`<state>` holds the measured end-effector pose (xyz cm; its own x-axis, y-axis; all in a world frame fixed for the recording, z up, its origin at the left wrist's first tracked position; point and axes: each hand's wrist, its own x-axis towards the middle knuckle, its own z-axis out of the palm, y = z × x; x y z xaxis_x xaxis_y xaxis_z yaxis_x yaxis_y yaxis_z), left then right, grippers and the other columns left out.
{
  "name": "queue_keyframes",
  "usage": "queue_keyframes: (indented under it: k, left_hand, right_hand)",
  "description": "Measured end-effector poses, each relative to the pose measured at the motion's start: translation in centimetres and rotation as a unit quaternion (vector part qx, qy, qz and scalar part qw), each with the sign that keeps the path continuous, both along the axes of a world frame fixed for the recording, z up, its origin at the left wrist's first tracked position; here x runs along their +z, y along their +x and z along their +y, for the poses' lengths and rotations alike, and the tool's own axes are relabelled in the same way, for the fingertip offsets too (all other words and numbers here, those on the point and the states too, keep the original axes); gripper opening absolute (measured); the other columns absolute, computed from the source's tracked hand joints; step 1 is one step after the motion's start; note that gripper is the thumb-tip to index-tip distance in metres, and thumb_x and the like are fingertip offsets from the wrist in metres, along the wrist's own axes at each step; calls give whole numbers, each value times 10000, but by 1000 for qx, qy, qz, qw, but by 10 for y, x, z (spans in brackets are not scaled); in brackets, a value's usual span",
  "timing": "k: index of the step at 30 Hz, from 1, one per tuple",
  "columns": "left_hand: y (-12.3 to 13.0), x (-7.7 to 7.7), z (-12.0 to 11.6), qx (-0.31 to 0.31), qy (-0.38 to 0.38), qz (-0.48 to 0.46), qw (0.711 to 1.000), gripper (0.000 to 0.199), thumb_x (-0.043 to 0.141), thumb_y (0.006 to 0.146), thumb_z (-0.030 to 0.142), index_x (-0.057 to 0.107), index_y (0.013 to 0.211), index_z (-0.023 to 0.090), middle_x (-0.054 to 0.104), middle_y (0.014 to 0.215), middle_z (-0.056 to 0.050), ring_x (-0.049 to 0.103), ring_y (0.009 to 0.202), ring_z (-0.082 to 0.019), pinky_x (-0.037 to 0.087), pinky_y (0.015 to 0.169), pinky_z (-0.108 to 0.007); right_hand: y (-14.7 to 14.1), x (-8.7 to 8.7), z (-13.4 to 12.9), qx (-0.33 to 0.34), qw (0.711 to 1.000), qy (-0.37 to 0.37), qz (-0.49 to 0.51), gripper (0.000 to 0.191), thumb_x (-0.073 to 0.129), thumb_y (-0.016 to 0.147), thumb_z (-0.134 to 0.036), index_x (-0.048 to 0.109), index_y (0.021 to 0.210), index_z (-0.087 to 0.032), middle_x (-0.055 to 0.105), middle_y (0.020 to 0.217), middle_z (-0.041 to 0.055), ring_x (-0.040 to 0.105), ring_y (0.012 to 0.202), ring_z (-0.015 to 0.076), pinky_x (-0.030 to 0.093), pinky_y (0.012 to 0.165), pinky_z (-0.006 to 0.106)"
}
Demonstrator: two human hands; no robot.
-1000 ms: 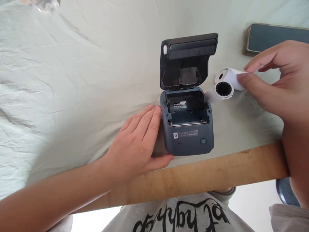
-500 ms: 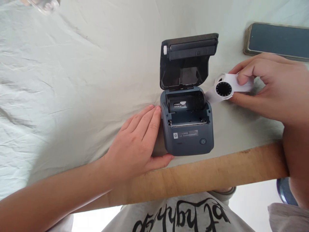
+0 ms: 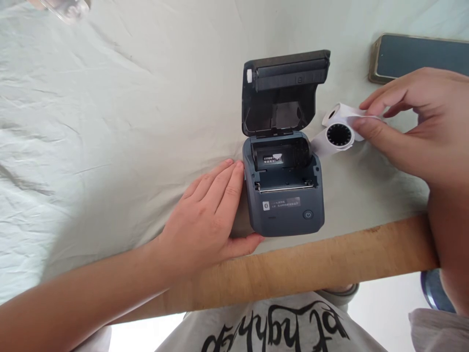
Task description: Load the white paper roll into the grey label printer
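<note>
A small dark blue-grey label printer (image 3: 287,217) stands with its black lid (image 3: 280,105) raised, showing the hollow bay inside. My left hand (image 3: 208,210) lies along its left side, fingers stretched out and touching the casing, thumb by the front left corner. To the printer's right, a white paper roll with a black toothed core (image 3: 326,142) leans close against the casing. Behind it lies a second white paper roll (image 3: 346,113) with a small dark hole. My right hand (image 3: 410,122) pinches the right end of this second roll between thumb and fingers.
A phone (image 3: 421,58) in a case lies at the upper right. Some clear plastic item (image 3: 71,10) is at the top left edge. Wrinkled pale cloth (image 3: 128,122) covers the table, with a bare wooden edge (image 3: 330,259) in front of me.
My right hand has shifted slightly up and right, its fingers moving off the black-cored roll to the paper behind it. More of the second roll now shows. My left hand and the printer stay put.
</note>
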<state>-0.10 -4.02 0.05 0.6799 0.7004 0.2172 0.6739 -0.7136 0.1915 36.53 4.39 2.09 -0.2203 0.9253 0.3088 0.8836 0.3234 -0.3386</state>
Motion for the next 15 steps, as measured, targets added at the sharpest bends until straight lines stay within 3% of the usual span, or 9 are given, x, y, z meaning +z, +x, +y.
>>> queue_keyframes:
  k: [6, 9, 12, 15]
  left_hand:
    - [0, 0, 0, 3, 4, 2, 1000, 908, 577, 1127, 627, 387, 1731, -24, 701, 1604, -343, 687, 1551, -483, 639, 1234, -601]
    - [0, 0, -1, 4, 5, 8, 1000, 911, 578, 1125, 629, 395, 1720, -36, 706, 1590, -349, 691, 1545, -487, 635, 1235, -602]
    - [0, 0, -1, 0, 6, 8, 1000, 908, 573, 1129, 626, 408, 1706, -55, 708, 1579, -359, 697, 1536, -488, 635, 1234, -595]
    - [-1, 0, 0, 2, 5, 7, 1000, 893, 558, 1134, 628, 415, 1707, -42, 706, 1590, -346, 695, 1543, -475, 635, 1234, -578]
  right_hand:
    - [3, -6, 0, 107, 993, -37, 15, 578, 642, 987, -884, 714, 955, -311, 797, 1171, 64, 775, 1101, 244, 649, 921, 487]
    - [8, -10, 1, 124, 992, -17, 20, 535, 521, 1095, -780, 687, 941, -296, 787, 1166, 57, 745, 1015, 205, 622, 841, 440]
    - [12, -8, 2, 74, 994, -76, -8, 435, 613, 1025, -724, 658, 991, -293, 773, 1082, 53, 676, 824, 178, 575, 704, 405]
    - [10, -5, -1, -13, 991, -133, -18, 491, 763, 887, -732, 651, 1121, -315, 738, 1075, 49, 644, 755, 169, 529, 637, 391]
